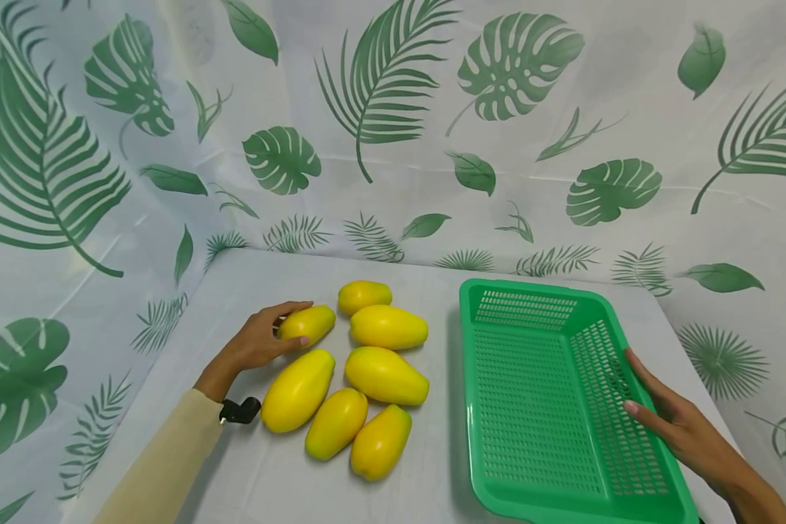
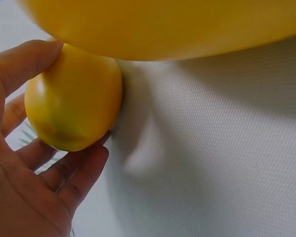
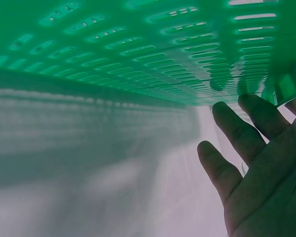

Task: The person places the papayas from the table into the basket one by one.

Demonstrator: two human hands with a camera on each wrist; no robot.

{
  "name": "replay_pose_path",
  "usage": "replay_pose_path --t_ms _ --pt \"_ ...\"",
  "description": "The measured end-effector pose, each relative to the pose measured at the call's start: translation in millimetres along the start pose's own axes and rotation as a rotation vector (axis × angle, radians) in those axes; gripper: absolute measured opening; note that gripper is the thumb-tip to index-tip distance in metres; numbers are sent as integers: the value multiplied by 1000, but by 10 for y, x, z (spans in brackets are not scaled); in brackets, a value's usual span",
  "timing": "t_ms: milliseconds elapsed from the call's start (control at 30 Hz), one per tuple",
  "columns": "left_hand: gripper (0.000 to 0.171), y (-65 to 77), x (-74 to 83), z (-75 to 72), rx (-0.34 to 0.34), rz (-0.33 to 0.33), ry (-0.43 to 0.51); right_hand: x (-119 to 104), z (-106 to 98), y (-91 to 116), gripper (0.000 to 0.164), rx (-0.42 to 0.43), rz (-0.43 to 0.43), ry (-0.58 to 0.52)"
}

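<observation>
My left hand point(image 1: 262, 338) grips a small yellow papaya point(image 1: 311, 325) on the white table, its thumb on the near side and fingers round the far side. In the left wrist view, the same papaya point(image 2: 74, 98) sits between thumb and curled fingers, under the bulge of a larger papaya point(image 2: 163, 24). Several other papayas point(image 1: 386, 375) lie close by, to the right and nearer. At the right, my right hand point(image 1: 684, 429) holds the long side rim of a green plastic basket point(image 1: 468, 407), thumb over the rim. In the right wrist view, its other fingers point(image 3: 237, 131) extend along the outside of the slotted wall.
The green basket has nothing in it and stands on the white tabletop point(image 1: 236, 466) right of the papayas, with a strip of table between. A white cloth with green leaf prints point(image 1: 419, 182) hangs behind and at both sides.
</observation>
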State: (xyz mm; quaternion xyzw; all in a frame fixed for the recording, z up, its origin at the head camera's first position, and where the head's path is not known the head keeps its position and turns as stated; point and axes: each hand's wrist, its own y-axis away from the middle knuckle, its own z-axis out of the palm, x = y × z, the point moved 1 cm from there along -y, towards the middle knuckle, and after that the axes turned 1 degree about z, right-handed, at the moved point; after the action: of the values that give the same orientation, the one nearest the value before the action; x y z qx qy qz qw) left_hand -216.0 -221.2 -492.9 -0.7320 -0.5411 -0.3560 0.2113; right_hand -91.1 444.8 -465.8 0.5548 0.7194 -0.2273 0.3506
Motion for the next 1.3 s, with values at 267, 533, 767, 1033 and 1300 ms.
replay_pose_path --t_ms 267,533,767,1033,1300 --pt "70 21 -16 -1 16 14 25 -76 77 -97 79 -5 -23 -9" --pt "71 46 -30 -7 39 16 20 -123 149 -160 80 -7 -33 -6" --pt "70 76 -18 -23 74 7 17 -149 184 -180 80 -17 -29 -19" --pt "71 106 108 -97 104 58 31 -158 200 -207 82 -22 -26 -10" --pt "70 115 315 -162 118 111 43 -149 202 -199 83 -10 -12 11"
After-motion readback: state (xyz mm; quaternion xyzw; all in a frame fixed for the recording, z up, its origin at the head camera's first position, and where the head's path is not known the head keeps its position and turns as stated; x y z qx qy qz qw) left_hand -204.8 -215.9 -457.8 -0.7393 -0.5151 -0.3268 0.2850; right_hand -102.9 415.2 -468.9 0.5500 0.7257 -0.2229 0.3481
